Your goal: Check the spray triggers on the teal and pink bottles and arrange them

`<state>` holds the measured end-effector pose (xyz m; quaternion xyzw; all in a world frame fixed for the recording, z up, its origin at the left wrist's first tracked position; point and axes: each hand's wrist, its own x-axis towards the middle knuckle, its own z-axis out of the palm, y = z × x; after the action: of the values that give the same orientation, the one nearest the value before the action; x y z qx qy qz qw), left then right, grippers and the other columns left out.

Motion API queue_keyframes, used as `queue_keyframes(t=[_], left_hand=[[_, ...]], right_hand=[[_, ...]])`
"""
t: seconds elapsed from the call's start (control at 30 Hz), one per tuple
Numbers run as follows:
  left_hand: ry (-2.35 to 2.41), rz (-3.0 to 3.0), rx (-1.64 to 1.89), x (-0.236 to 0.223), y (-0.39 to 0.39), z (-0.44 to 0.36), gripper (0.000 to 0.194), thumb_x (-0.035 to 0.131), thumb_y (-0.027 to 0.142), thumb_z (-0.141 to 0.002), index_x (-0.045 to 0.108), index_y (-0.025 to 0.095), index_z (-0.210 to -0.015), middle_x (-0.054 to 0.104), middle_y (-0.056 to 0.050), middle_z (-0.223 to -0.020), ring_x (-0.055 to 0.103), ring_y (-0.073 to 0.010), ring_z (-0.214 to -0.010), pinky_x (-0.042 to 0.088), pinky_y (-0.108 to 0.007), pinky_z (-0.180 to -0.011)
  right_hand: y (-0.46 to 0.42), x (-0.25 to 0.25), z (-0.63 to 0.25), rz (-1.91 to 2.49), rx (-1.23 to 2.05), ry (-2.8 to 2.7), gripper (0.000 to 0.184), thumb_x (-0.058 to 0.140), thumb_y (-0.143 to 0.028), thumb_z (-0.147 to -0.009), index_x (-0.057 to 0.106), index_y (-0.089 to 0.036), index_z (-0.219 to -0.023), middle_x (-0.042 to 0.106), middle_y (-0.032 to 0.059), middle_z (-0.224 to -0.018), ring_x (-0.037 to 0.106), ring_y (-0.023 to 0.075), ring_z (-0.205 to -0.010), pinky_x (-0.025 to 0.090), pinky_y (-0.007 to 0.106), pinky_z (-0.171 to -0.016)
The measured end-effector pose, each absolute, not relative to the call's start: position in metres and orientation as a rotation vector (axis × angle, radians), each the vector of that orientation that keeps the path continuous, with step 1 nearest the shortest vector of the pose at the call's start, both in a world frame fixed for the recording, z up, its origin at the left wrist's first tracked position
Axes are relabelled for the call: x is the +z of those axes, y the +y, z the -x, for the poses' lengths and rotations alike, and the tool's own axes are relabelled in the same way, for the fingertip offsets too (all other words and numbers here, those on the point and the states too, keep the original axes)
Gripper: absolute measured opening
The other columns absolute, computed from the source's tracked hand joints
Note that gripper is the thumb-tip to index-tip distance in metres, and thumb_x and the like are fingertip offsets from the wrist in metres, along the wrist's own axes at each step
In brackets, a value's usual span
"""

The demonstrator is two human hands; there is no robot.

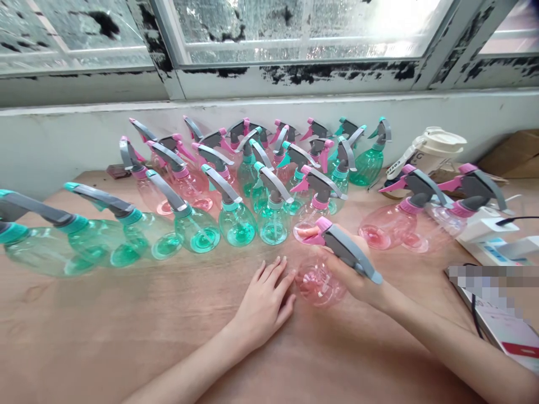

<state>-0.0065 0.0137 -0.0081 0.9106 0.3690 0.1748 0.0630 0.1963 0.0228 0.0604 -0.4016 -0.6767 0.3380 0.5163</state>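
Note:
My right hand (349, 264) is wrapped round the neck of a pink spray bottle (320, 283), whose grey and pink trigger head points up and to the left. Flat on the table, my left hand (267, 297) has its fingers stretched out, the tips close to the base of that bottle. Just behind stand a green spray bottle (274, 224) and another pink spray bottle (315, 207). Two more pink bottles, one of them a pink spray bottle (389, 224), are to the right of my right hand.
Several green and pink spray bottles stand in rows along the wall (96, 134). To the right are a white lidded cup (438, 146), a white power strip (488, 235) with a black cable, a flat box (501, 320) and a brown carton (514, 154). A window (295, 28) rises behind.

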Motion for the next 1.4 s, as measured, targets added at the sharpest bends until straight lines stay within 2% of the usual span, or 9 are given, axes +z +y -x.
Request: queue_keyframes(t=[0.13, 0.3, 0.47, 0.63, 0.77, 1.07, 1.17, 1.3, 1.4], left_hand=[[1.12, -2.751, 0.52, -0.008, 0.014, 0.006, 0.03, 0.052, 0.021, -0.091, 0.06, 0.016, -0.12, 0.053, -0.016, -0.14, 0.047, -0.0296, -0.133, 0.039, -0.054, -0.109], [1.118, -2.751, 0.513, -0.008, 0.014, 0.006, 0.031, 0.052, 0.021, -0.091, 0.059, 0.016, -0.121, 0.053, -0.017, -0.14, 0.046, -0.0296, -0.133, 0.038, -0.054, -0.11], [1.112, -2.752, 0.528, -0.01, 0.014, 0.007, 0.03, 0.054, 0.021, -0.091, 0.06, 0.015, -0.12, 0.053, -0.017, -0.14, 0.047, -0.03, -0.133, 0.039, -0.054, -0.109], [1.116, -2.745, 0.517, -0.008, 0.013, 0.006, 0.031, 0.053, 0.021, -0.091, 0.06, 0.016, -0.12, 0.052, -0.017, -0.141, 0.046, -0.0296, -0.133, 0.038, -0.053, -0.11], [1.12, -2.748, 0.512, -0.007, 0.013, 0.006, 0.031, 0.053, 0.021, -0.091, 0.06, 0.015, -0.121, 0.053, -0.018, -0.14, 0.046, -0.0299, -0.133, 0.038, -0.053, -0.11], [1.108, -2.779, 0.521, -0.01, 0.014, 0.007, 0.036, 0.052, 0.022, -0.091, 0.057, 0.014, -0.126, 0.052, -0.018, -0.14, 0.047, -0.0309, -0.132, 0.039, -0.054, -0.108], [1.11, -2.78, 0.51, -0.01, 0.014, 0.007, 0.036, 0.053, 0.022, -0.091, 0.057, 0.014, -0.126, 0.052, -0.018, -0.14, 0.047, -0.0306, -0.132, 0.039, -0.053, -0.109], [1.113, -2.765, 0.521, -0.009, 0.014, 0.007, 0.034, 0.052, 0.022, -0.091, 0.058, 0.016, -0.124, 0.052, -0.017, -0.141, 0.046, -0.0297, -0.133, 0.038, -0.053, -0.11], [1.106, -2.76, 0.528, -0.009, 0.014, 0.007, 0.035, 0.052, 0.022, -0.091, 0.057, 0.016, -0.125, 0.051, -0.017, -0.141, 0.046, -0.0298, -0.133, 0.038, -0.053, -0.109]], right_hand=[[0.02, 0.06, -0.195, 0.977, 0.81, -1.638, 0.027, 0.054, -0.025, -0.091, 0.058, -0.024, -0.118, 0.07, 0.0055, -0.102, 0.065, 0.0157, -0.069, 0.055, 0.03, -0.068], [0.017, 0.063, -0.192, 0.97, 0.84, -1.6, 0.024, 0.053, -0.026, -0.092, 0.057, -0.023, -0.116, 0.068, 0.0052, -0.098, 0.062, 0.0137, -0.06, 0.055, 0.03, -0.063], [0.018, 0.065, -0.192, 0.998, 0.726, -1.644, 0.009, 0.053, -0.026, -0.092, 0.059, -0.022, -0.097, 0.06, 0.0012, -0.079, 0.056, 0.0139, -0.06, 0.053, 0.03, -0.064], [0.018, 0.066, -0.192, 0.971, 0.769, -1.643, 0.014, 0.051, -0.024, -0.092, 0.057, -0.022, -0.105, 0.061, 0.0017, -0.085, 0.056, 0.0123, -0.06, 0.05, 0.027, -0.056], [0.02, 0.068, -0.194, 0.953, 0.691, -1.702, 0.003, 0.052, -0.024, -0.092, 0.055, -0.023, -0.091, 0.056, -0.0024, -0.074, 0.051, 0.0107, -0.054, 0.045, 0.025, -0.052], [0.021, 0.071, -0.197, 1.004, 0.634, -1.743, 0.027, 0.054, -0.024, -0.091, 0.039, -0.023, -0.069, 0.041, -0.0044, -0.063, 0.042, 0.0108, -0.052, 0.038, 0.026, -0.049], [0.022, 0.07, -0.198, 0.992, 0.689, -1.739, 0.021, 0.056, -0.025, -0.091, 0.045, -0.023, -0.073, 0.045, -0.0042, -0.065, 0.044, 0.0107, -0.053, 0.039, 0.026, -0.05], [0.021, 0.065, -0.198, 0.951, 0.796, -1.686, 0.004, 0.059, -0.025, -0.09, 0.056, -0.023, -0.089, 0.056, -0.0025, -0.073, 0.053, 0.0111, -0.057, 0.043, 0.025, -0.05], [0.02, 0.062, -0.197, 0.937, 0.825, -1.648, 0.011, 0.057, -0.024, -0.09, 0.059, -0.023, -0.1, 0.06, 0.0, -0.077, 0.058, 0.0133, -0.06, 0.043, 0.024, -0.047]])
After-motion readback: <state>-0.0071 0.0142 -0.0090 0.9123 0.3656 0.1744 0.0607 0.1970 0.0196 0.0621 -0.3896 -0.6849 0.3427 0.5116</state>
